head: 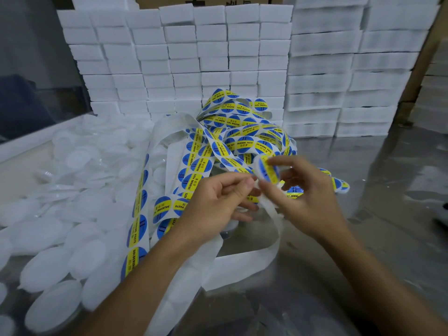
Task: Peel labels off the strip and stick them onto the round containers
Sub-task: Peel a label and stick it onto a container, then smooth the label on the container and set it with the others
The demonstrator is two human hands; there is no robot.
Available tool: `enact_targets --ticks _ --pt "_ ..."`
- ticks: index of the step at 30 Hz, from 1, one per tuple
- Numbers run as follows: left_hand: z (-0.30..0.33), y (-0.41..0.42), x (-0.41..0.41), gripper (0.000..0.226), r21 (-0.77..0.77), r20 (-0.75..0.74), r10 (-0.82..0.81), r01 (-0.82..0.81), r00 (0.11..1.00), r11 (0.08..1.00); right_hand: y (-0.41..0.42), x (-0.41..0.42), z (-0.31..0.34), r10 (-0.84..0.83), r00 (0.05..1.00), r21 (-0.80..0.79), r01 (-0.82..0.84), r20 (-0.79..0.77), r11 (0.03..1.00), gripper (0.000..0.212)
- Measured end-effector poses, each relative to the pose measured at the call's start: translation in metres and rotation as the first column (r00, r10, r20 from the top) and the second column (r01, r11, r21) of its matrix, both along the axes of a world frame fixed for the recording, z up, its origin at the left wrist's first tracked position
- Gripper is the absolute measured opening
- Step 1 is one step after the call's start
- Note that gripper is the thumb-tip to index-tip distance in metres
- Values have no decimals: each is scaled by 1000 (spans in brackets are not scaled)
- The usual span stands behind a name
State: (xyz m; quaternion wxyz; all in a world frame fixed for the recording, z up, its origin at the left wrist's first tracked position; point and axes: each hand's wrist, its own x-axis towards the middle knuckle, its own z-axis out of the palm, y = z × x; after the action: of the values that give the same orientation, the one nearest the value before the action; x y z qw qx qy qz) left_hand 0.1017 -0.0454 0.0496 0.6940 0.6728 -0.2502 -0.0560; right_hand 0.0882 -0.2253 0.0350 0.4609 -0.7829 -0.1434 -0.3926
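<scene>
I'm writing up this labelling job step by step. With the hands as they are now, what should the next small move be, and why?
Probably press the label flat with the right hand. It already lies on the round container that hand holds, while the left hand pinches the bare backing strip.

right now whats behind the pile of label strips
Behind the label strips stands a wall of stacked white boxes, with a brown carton above them. The strips cover the lowest boxes, so their fronts cannot be seen.
</scene>
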Motion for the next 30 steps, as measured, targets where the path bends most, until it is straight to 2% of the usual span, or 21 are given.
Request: enact_targets --ticks 2,4,7,9,11,14,16,19,24,27,30 --pt "-4 -2 0 19 97 70 19 -26 997 995 -15 6 1 -91 992 207 107 -83 973 26" --pt "-12 -2 2 21 276 210 29 -87 977 957 -37 14 -2 -181 958 307 245 -222 920 22" --pt "-23 -2 3 42 508 393 -91 -134 915 851 -61 22 -10 -187 865 239 327 -466 914 5" --pt "-27 -1 3 54 594 441 -176 -139 880 792 -65 24 -16 -165 840 155 281 -517 947 5" --pt "-29 -1 3 56 645 469 -218 -163 856 747 -63 24 -20 -193 822 15 237 -536 971 9" --pt "-30 -1 3 54 665 467 -213 -182 858 724 -63 26 -26 -230 800 -99 211 -554 972 19" --pt "-30 -2 3 54 662 465 -202 -187 862 726 -67 27 -28 -268 799 -99 256 -539 962 25" --pt "-31 -2 4 52 666 472 -192 -205 861 718 -75 26 -27 -276 795 -60 291 -540 955 21" --pt "-32 -1 5 48 660 454 -165 -206 875 722 -78 30 -33 -287 768 -160 238 -572 958 20" --pt "-33 0 6 47 656 440 -147 -206 886 726 -83 34 -38 -411 730 -300 287 -547 910 31" --pt "-34 -1 6 48 639 431 -113 -215 895 738 -89 39 -42 -565 656 -481 332 -501 812 35"
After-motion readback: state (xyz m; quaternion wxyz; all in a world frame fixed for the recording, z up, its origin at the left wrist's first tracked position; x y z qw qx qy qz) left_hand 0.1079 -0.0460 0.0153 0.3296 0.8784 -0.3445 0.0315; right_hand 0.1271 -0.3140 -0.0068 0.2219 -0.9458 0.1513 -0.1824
